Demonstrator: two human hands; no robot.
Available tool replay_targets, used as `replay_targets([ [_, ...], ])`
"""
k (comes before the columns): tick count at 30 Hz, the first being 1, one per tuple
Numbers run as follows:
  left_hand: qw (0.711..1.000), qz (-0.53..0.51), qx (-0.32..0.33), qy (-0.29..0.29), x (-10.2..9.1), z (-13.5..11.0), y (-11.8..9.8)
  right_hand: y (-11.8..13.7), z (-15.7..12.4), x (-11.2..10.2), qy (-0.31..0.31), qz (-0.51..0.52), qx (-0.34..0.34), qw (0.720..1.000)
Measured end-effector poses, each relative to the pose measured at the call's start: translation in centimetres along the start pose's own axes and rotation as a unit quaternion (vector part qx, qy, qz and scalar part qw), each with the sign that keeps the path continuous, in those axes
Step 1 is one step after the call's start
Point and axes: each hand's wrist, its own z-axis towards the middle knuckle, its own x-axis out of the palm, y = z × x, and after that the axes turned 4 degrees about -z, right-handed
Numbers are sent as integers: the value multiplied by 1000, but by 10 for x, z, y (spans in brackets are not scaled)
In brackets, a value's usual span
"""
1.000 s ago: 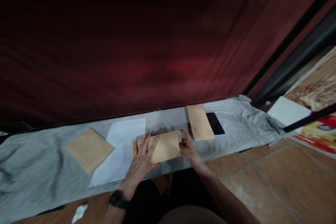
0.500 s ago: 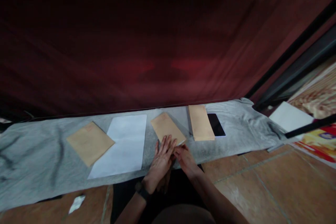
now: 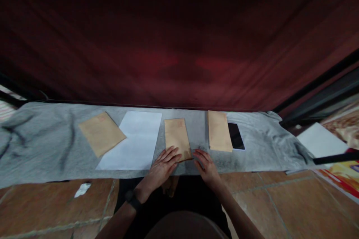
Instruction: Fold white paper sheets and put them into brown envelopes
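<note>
A brown paper envelope (image 3: pixel 176 134) lies on the grey cloth right in front of me, its long side running nearly straight away from my body. My left hand (image 3: pixel 165 162) rests flat over its near left corner with the fingers stretched out. Just beside the near right corner is my right hand (image 3: pixel 206 164), its fingers apart and slightly bent, the tips by the envelope's edge. Whether those tips touch the paper I cannot tell. A dark watch (image 3: pixel 133 199) sits on my left wrist.
White paper sheets (image 3: pixel 140 138) lie to the left, partly under another brown envelope (image 3: pixel 102 132). Right of centre are a stack of brown envelopes (image 3: pixel 219 130) and a dark-screened phone (image 3: pixel 236 136) on the grey cloth (image 3: pixel 263 138). A scrap (image 3: pixel 82 189) lies on the tiled floor.
The envelope in front of me has turned from slanted to nearly straight. My hands have moved apart, the right one off the near edge to the right. The view has shifted a little.
</note>
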Motion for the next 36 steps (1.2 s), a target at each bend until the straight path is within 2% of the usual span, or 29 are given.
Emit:
replay_targets([
  [2,999,-7,-30,-24,3,0,-5,1,4,8,29,-36,-41,998],
  [4,997,-14,-57,-51,9,2,-10,0,10,17,39,-82,-48,995],
  [8,988,-26,-106,-105,23,8,-17,1,20,29,11,-163,-32,986],
  [11,982,-31,-125,-138,29,11,-20,9,23,35,-20,-200,-68,977],
  [15,980,-24,-137,-142,29,11,-20,22,14,48,10,-237,-169,957],
  [18,979,-12,-147,-144,27,16,-20,21,5,60,9,-282,-182,942],
  [22,991,18,-75,-112,30,41,-16,11,-2,70,-2,-309,-191,932],
  [24,995,37,-42,-79,31,63,-8,8,-2,72,-11,-308,-190,932],
  [31,994,86,-61,-18,19,145,55,20,4,61,17,-319,-200,926],
  [33,994,88,-58,-8,16,156,67,22,5,60,11,-322,-198,926],
  [36,995,86,-51,4,15,160,74,23,5,61,3,-321,-195,927],
])
